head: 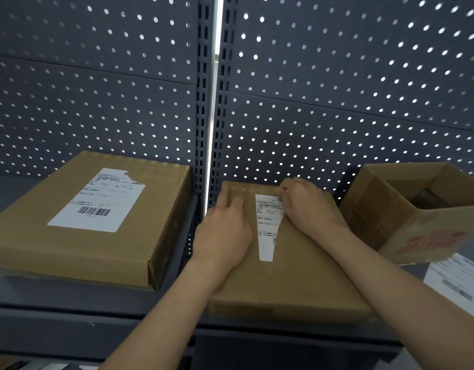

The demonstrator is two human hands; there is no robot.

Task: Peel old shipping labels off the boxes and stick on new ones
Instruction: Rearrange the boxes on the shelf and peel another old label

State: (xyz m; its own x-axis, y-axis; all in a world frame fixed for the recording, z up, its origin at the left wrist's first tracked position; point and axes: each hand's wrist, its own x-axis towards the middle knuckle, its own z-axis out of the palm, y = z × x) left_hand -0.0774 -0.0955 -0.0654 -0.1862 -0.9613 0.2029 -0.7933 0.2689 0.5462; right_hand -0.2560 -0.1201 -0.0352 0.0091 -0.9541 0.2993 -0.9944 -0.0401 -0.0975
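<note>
Brown flat cardboard box (284, 263) lies under my flat, spread left hand (225, 231), its white label (268, 225) running lengthwise away from me, far corner pinched by my nearer right hand (308, 206).

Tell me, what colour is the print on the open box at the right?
Red, on the open box, seen in the head view.

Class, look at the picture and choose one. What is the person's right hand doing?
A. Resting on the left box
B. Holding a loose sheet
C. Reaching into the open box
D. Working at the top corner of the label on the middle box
D: the right hand has its fingertips at the upper corner of the label on the middle box, while the left hand lies flat on that box.
</note>
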